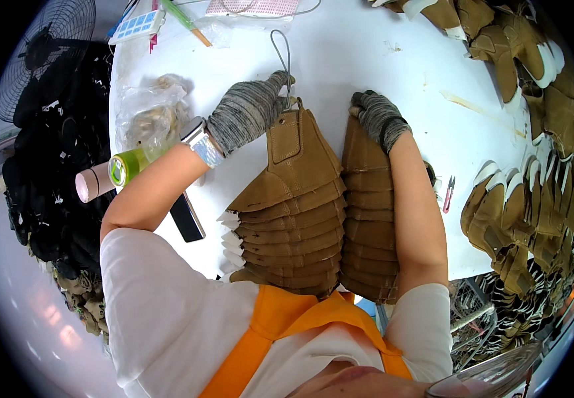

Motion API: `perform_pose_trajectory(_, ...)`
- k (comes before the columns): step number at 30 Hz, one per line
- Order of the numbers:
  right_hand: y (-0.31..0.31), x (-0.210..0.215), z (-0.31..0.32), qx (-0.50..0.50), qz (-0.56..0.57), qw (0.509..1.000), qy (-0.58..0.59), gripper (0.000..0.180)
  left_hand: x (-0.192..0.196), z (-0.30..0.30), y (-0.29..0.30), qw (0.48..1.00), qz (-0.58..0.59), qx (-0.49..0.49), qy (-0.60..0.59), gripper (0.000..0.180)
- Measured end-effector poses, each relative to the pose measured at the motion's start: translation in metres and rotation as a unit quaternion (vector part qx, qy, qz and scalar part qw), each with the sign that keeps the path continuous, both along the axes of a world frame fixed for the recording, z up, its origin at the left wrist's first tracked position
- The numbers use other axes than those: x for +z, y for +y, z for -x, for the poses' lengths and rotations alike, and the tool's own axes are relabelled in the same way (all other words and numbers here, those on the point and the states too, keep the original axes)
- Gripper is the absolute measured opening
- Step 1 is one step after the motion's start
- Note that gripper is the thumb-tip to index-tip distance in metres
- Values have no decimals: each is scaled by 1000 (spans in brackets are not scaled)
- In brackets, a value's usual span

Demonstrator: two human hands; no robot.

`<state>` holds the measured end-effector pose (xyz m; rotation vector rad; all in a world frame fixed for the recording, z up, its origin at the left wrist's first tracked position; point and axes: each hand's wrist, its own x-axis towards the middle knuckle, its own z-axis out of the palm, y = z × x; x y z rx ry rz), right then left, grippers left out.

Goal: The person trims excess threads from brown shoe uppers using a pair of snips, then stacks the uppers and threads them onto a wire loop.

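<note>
Two fanned stacks of tan suede boot-upper pieces are laid side by side on the white table [380, 60], overlapped like shingles. The left hand [244, 113], in a grey knit glove, is curled down onto the far end of the left stack [293, 212]; its fingertips [279, 83] are closed around the top piece's pull tab, just where a grey wire loop [280, 50] is seen beyond them. The right hand [380, 118], also gloved, is laid over the top of the right stack [368, 219], the fingers [360, 103] bent and pressed onto the uppermost piece; whether anything is pinched beneath them cannot be told. The two sets of fingertips are held near each other, apart by a narrow gap. Well to the right of the right fingers, small red thread snips [448, 194] are seen, and further piles of tan pieces [532, 219]. Left of the left fingers a crumpled clear plastic bag [148, 113] and a green-capped tube [118, 172] are found.
</note>
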<state>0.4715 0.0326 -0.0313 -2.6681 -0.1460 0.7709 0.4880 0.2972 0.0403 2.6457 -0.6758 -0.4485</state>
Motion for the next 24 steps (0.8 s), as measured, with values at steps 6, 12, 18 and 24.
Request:
perform_pose_trajectory(6, 0, 1, -1, 13, 8, 1000, 1, 27, -2, -5, 3, 867, 341, 168, 322, 44)
perform_pose_trajectory(12, -1, 1, -3, 12, 8, 1000, 7, 28, -31, -4, 27, 721, 427, 223, 498, 44)
perform_pose_trajectory(18, 0, 1, -3, 6, 14, 1000, 9, 28, -32, -5, 44, 693, 450, 168, 537, 44)
perform_pose_trajectory(24, 0, 2, -1, 7, -4, 1000, -6, 27, -33, -13, 58, 831, 365, 44, 417, 34)
